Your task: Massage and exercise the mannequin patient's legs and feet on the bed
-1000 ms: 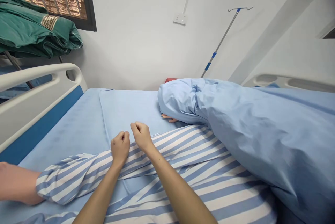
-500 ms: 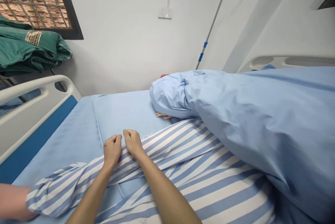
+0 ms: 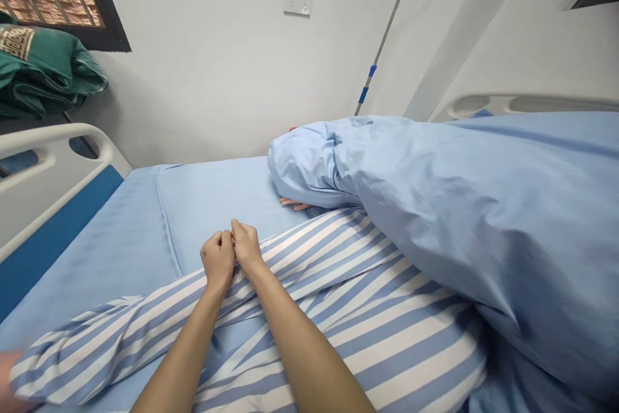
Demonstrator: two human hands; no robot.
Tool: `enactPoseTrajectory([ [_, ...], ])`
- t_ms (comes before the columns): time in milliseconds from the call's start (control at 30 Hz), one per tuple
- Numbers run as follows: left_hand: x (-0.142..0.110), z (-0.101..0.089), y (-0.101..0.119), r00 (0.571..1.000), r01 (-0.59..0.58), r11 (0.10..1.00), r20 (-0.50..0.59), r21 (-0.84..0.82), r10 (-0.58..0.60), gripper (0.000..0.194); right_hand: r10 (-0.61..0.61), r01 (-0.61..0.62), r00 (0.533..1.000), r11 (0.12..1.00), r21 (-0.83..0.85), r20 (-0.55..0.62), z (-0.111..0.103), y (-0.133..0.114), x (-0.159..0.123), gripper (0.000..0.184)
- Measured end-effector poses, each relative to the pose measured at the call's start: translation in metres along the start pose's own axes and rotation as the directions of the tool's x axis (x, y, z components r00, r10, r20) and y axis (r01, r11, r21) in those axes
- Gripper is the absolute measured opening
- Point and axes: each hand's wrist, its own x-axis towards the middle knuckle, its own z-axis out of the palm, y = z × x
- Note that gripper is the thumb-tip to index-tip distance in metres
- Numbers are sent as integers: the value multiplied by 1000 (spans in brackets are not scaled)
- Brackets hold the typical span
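The left hand (image 3: 218, 259) and the right hand (image 3: 247, 248) sit close together, fingers curled almost shut, and they seem to pinch a fold of the striped gown (image 3: 387, 316). A small, tight pinch keeps cloth from slipping. The gown lies on a blue bed sheet (image 3: 111, 252), beside a puffy blue blanket (image 3: 483, 220). A bed rail (image 3: 48, 162) and an IV pole (image 3: 382, 33) stand nearby

A hospital ward, with railed bed (image 3: 48, 200) and IV pole (image 3: 380, 39).
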Motion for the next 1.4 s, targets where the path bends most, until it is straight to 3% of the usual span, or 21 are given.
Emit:
enactPoseTrajectory([
  [133, 2, -3, 0, 1000, -18, 998, 2, 59, 18, 34, -32, 33, 999, 993, -116, 6, 1, 0, -3, 36],
  [200, 3, -4, -1, 1000, -17, 997, 9, 71, 16, 35, -49, 49, 999, 963, -267, 6, 0, -8, -5, 36],
  [333, 2, -3, -4, 998, -41, 997, 58, 70, 37, 32, -195, 238, 971, 756, -610, 137, -3, -41, -5, 38],
  [467, 0, -3, -3, 994, -67, 993, 88, 96, 59, 31, -305, 392, 920, 674, -627, 248, -8, -65, -3, 40],
  [767, 0, 2, -3, 994, -100, 982, 69, 163, 90, 36, -220, 273, 962, 716, -642, 164, -30, -17, 1, 40],
  [1133, -3, -10, -6, 993, -92, 969, 93, 229, 72, 36, -214, 234, 972, 805, -546, 101, -33, -22, 4, 42],
  [1233, 5, -7, 7, 996, -6, 988, 86, 152, -7, 34, -212, 215, 975, 845, -490, 62, -34, -23, 6, 42],
  [1400, 11, 18, 38, 999, 34, 985, 36, -168, -28, 31, -168, 165, 986, 924, -346, 22, -37, -24, 10, 41],
])
